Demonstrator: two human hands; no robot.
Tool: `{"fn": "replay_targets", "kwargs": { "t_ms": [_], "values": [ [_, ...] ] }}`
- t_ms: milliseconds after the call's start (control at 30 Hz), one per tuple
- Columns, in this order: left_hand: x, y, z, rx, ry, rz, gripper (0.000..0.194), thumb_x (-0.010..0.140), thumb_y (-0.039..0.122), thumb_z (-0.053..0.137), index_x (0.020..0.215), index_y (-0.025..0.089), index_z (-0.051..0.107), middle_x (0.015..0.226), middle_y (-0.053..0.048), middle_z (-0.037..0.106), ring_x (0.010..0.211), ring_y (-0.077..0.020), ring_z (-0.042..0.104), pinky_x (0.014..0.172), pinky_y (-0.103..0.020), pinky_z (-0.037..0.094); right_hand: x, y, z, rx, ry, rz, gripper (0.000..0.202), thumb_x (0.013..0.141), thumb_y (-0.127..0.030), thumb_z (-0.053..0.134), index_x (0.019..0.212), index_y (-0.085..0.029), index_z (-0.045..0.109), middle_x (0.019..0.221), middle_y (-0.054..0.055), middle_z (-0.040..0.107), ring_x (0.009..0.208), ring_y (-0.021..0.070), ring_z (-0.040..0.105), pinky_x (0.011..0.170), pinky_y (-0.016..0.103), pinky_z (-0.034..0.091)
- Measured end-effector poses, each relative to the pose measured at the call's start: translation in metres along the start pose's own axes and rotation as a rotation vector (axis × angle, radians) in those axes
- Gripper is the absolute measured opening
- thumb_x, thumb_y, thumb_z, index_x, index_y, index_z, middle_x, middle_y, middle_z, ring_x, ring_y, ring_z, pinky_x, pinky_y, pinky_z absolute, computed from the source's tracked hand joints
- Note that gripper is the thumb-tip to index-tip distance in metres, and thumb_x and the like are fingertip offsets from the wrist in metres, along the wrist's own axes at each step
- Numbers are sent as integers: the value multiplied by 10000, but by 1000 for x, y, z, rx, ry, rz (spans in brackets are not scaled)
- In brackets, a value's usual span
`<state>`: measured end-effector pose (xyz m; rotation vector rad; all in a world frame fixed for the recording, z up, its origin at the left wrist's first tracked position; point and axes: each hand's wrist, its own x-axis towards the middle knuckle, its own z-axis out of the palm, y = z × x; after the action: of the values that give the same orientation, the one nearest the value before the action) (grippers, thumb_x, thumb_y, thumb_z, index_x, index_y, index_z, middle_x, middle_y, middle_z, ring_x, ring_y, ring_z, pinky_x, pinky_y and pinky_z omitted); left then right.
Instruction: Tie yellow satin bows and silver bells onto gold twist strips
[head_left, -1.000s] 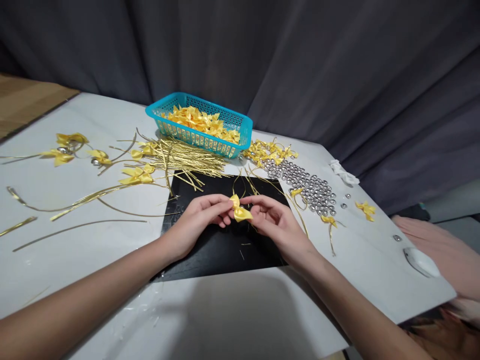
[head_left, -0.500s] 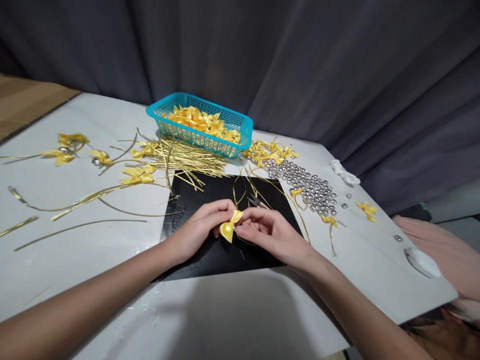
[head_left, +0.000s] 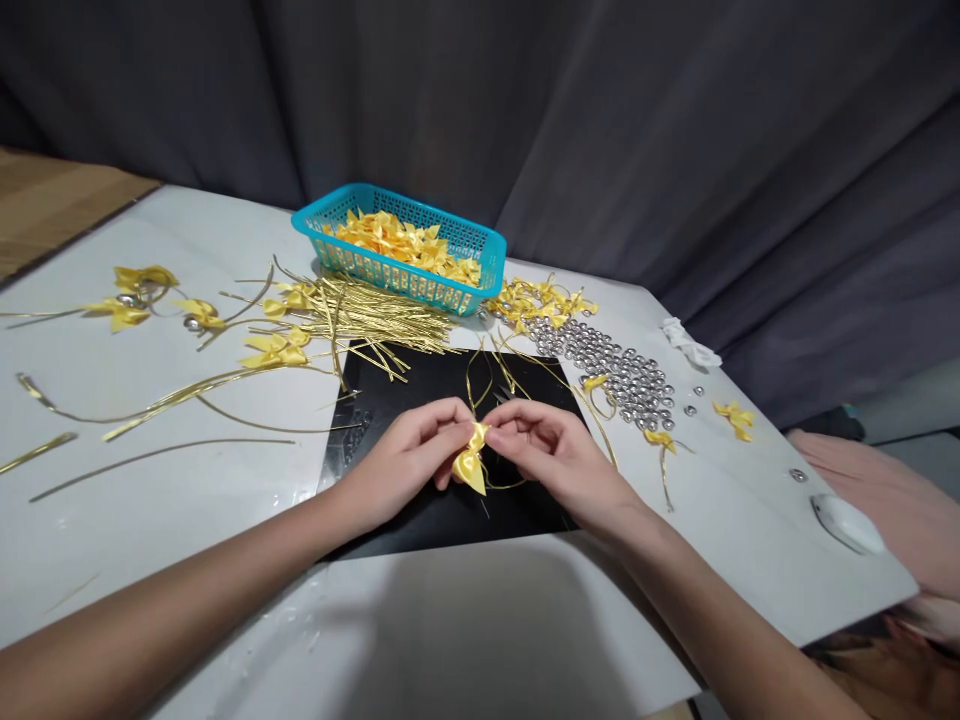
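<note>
While the left hand (head_left: 412, 452) is gripping a yellow bow (head_left: 469, 468) over the black mat (head_left: 517, 516), the right hand (head_left: 559, 452) is pinching it from the other side.

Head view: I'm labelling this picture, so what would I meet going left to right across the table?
Far-left yellow bows, left hand, yellow bow between the hands, right hand, bow with gold cord, lone yellow bow, single silver piece, rounded white object.

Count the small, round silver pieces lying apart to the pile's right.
3: two small, round silver pieces near the pile, one piece beside the rounded white object. Some may be hidden.
</note>
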<state>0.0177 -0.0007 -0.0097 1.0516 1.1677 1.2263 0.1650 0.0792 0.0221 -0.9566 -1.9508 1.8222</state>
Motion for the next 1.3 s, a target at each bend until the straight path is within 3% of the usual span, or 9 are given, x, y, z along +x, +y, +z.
{"fn": "replay_targets", "kwargs": {
  "t_ms": [333,467,533,633,733,833,967,1167,1300],
  "values": [
    [3,2,-1,-180,11,-35,265,696,251,693,852,165,496,636,42,610,563,-94,591,576,-215,442,-1,0,0,67,155,8,275,687,-394,705,717,-151,581,555,-67,378,464,37,236,411,210,146],
    [5,1,-1,-159,73,-18,268,663,205,722,833,155,521,697,41,586,567,-66,542,557,-197,422,1,2,0,4,178,-27,266,706,-401,689,726,-156,585,561,-56,408,464,46,262,409,210,186],
    [7,0,1,-112,134,2,247,657,194,727,801,149,531,698,50,552,578,-57,515,564,-188,424,0,5,0,-116,245,-121,224,745,-377,659,740,-165,589,571,-39,445,480,61,325,424,212,244],
    [8,-1,1,-78,190,19,186,709,241,693,778,150,545,645,60,511,573,-64,495,550,-182,426,-4,11,3,-443,355,-428,100,822,-270,593,795,-175,611,588,-15,488,510,86,402,466,230,324],
    [7,-1,0,-150,139,-54,207,798,355,590,835,151,584,653,33,565,591,-91,547,568,-206,450,-9,16,4,-712,238,-722,89,860,-160,535,876,-177,620,650,10,564,533,92,457,524,238,387],
    [6,-1,-4,-220,102,-104,275,805,409,580,917,162,622,741,4,634,676,-114,597,618,-215,459,-11,18,5,-829,88,-812,141,882,-133,491,930,-172,618,705,32,611,576,105,510,564,237,421],
    [8,-4,-8,-240,95,-112,215,716,292,712,877,158,659,766,-6,679,677,-103,590,636,-197,430,-10,14,4,-825,22,-766,149,886,-176,492,939,-180,631,666,20,590,551,110,495,536,238,403],
    [9,-3,-9,-341,124,-111,175,707,251,717,838,155,651,703,7,668,612,-89,565,588,-188,398,-7,10,2,-610,196,-483,107,817,-267,604,876,-178,601,557,-57,400,480,71,355,494,225,322],
    [8,0,-5,-323,147,-71,182,703,249,711,837,154,633,674,18,648,603,-94,554,579,-194,386,-3,10,2,-484,183,-310,190,772,-327,641,869,-178,574,566,-71,360,484,64,297,475,224,263]
  ]
}}
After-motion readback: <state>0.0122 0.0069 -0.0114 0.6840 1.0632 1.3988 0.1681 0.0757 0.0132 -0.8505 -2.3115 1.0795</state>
